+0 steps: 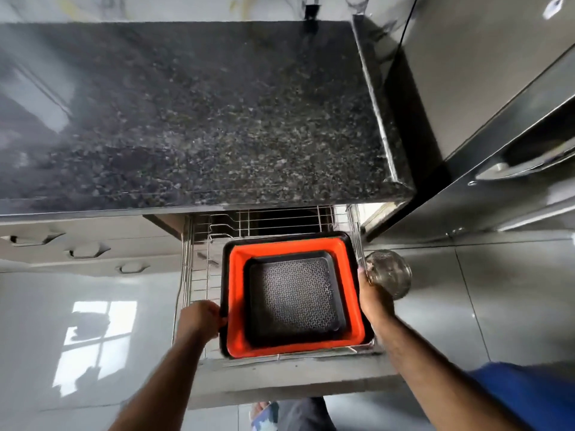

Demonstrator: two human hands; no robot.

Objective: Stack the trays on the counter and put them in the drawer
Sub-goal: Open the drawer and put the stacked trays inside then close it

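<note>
Drawer is the landmark here: a pulled-out wire basket under the counter, open wide, with the stack held over its right half. Judging by the bare counter, stacking is done and the step in hand is lowering the trays into the drawer. To do it well, I would keep the stack level, let its far edge clear the drawer's back wires first, then set the near edge down inside the front rail before letting go; the right wall of the drawer sits close to the stack, so fingers on that side risk being pinched and should slide up and out as it settles. Whether the stack already rests on the drawer floor I cannot tell.

The stack nests three: a black outer tray, an orange tray inside it, and a small black tray with a patterned base on top.

The left hand is curled closed around the stack's left rim, near the drawer's front. The right hand presses along the stack's right rim, fingers extended toward the drawer's back; how far they wrap under is hidden. A round glass thing lies just outside the drawer's right wall, beside those fingertips.
</note>
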